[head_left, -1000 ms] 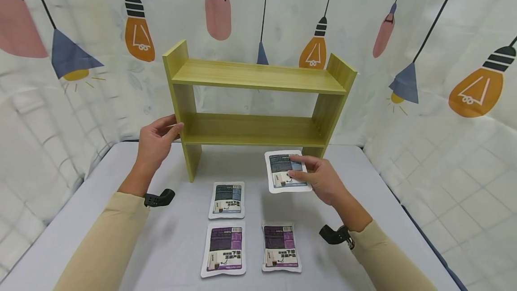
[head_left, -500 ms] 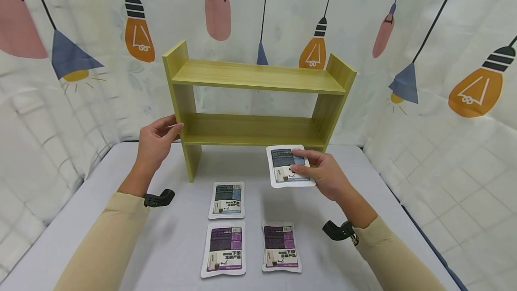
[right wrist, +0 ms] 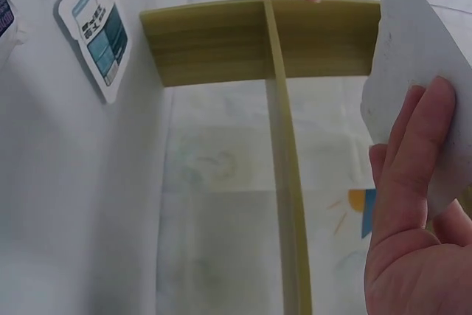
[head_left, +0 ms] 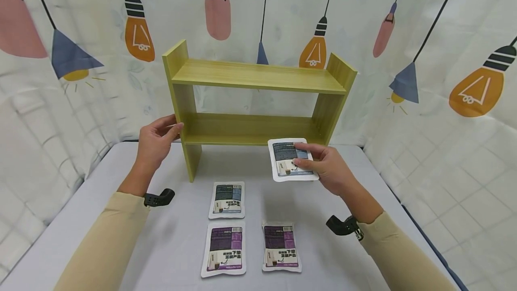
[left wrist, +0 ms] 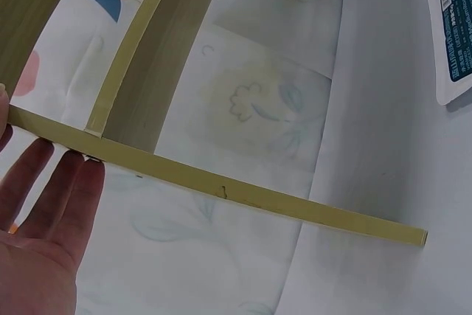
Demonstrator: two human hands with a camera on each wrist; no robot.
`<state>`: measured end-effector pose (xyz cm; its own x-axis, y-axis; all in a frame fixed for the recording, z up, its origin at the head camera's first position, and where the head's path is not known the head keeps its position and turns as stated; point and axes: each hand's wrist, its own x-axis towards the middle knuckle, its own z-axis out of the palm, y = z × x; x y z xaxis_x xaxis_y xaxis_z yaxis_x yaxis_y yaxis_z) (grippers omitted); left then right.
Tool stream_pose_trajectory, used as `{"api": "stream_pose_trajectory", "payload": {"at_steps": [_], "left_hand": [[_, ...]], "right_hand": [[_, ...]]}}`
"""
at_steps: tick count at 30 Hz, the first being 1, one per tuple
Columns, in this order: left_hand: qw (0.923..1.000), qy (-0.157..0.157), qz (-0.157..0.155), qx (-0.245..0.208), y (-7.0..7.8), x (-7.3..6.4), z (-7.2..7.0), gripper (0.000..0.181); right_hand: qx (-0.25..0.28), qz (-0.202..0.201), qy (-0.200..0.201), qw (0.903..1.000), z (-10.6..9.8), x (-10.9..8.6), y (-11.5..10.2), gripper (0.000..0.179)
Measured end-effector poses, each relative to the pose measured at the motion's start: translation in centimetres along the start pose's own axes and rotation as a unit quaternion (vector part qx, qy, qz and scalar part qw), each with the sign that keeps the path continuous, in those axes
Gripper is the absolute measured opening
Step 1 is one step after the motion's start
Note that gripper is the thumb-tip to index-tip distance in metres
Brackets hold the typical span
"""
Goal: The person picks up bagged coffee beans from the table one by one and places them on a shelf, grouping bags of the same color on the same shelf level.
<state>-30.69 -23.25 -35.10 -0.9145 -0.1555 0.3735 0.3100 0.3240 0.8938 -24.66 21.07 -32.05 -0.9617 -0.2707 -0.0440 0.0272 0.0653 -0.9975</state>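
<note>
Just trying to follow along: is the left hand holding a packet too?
No, the left hand grips the side of the shelf, while the right hand holds a white-edged packet.

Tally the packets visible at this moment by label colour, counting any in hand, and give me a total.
Blue: 2 (held packet in the right hand, far packet on the table)
Purple: 2 (near left packet, near right packet, both on the table)
Total: 4
</note>
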Motion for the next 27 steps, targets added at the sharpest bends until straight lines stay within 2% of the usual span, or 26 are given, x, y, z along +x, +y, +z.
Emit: {"api": "stream_pose_trajectory", "payload": {"at_steps": [8, 27], "left_hand": [[1.0, 0.0, 0.005, 0.0, -0.1, 0.1, 0.0, 0.053], [1.0, -0.002, 0.003, 0.004, 0.2, 0.0, -0.1, 0.054]], "right_hand": [[-0.014, -0.005, 0.003, 0.9999, -0.2, 0.0, -1.0, 0.057], [0.009, -0.021, -0.003, 0.9997, 0.0, 0.3, -4.5, 0.056]]}}
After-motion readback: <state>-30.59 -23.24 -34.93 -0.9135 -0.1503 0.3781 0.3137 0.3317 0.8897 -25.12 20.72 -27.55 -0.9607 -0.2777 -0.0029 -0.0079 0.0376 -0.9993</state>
